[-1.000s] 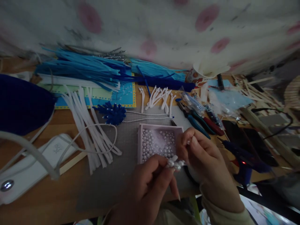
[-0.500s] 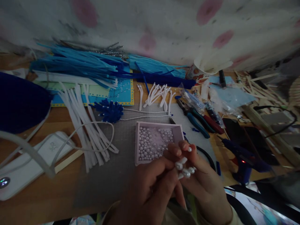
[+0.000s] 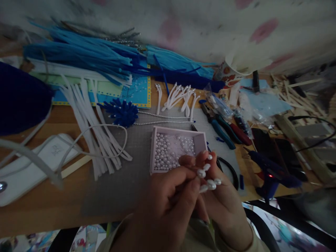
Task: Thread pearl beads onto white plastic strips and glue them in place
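My left hand (image 3: pixel 172 199) is closed, thumb and forefinger pinching white fuzzy stems tipped with pearl beads (image 3: pixel 211 184). Close against it, my right hand (image 3: pixel 223 201) has its fingers curled, with a single pearl bead (image 3: pixel 209 157) at its fingertips. The lower part of the stems is hidden by the hands. Just beyond them sits a pale pink box (image 3: pixel 179 131) holding many loose pearls; the fingers overlap its near right corner. Behind the box lie white pearl-tipped stems (image 3: pixel 174 99) on a grey mat (image 3: pixel 112 196).
A blue pipe-cleaner flower (image 3: pixel 122 112) with bead chains lies left of the box, beside white pipe cleaners (image 3: pixel 90 129). Pliers (image 3: pixel 222 131) and a glue gun (image 3: pixel 271 175) with a red light are on the right. Blue pipe cleaners (image 3: pixel 81 52) are at the back.
The view has tilted slightly downward, so the table things appear higher. Both hands keep their hold close together, and the pearl-tipped stems have shifted slightly between them.
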The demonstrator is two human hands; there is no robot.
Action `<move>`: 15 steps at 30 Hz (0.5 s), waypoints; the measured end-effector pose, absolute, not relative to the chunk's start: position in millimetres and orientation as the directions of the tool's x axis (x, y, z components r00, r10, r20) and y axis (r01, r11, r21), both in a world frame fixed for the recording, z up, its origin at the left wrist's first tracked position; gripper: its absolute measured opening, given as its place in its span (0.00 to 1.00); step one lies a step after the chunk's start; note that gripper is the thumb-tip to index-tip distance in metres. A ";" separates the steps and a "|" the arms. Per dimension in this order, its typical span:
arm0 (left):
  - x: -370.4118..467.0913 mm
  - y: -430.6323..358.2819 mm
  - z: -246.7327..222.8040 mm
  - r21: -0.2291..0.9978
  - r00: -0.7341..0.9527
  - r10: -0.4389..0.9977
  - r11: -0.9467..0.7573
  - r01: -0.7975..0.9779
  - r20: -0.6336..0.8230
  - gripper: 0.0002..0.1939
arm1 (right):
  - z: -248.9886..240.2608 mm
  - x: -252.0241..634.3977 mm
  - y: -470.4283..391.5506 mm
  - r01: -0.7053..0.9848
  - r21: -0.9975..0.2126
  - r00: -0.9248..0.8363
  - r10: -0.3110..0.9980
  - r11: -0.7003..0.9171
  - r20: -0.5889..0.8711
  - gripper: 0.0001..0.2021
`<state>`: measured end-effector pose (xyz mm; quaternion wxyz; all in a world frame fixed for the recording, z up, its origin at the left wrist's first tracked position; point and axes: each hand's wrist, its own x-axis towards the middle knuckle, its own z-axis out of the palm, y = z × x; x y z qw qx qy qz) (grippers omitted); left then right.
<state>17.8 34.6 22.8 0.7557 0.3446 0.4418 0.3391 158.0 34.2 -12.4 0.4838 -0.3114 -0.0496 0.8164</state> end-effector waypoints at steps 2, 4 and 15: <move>17.8 34.5 23.7 0.822 0.371 0.824 0.525 -0.220 -0.428 0.10 | -12.4 158.5 34.3 -0.726 -0.457 -0.295 0.833 -0.514 -0.468 0.10; 17.9 35.0 24.3 0.819 0.366 0.826 0.526 -0.229 -0.428 0.11 | -12.0 158.4 34.8 -0.695 -0.512 -0.262 0.841 -0.505 -0.473 0.11; 13.5 36.0 21.2 0.789 0.436 0.786 0.569 -0.233 -0.438 0.11 | -16.5 159.2 34.9 -0.738 -0.506 -0.278 0.885 -0.446 -0.374 0.05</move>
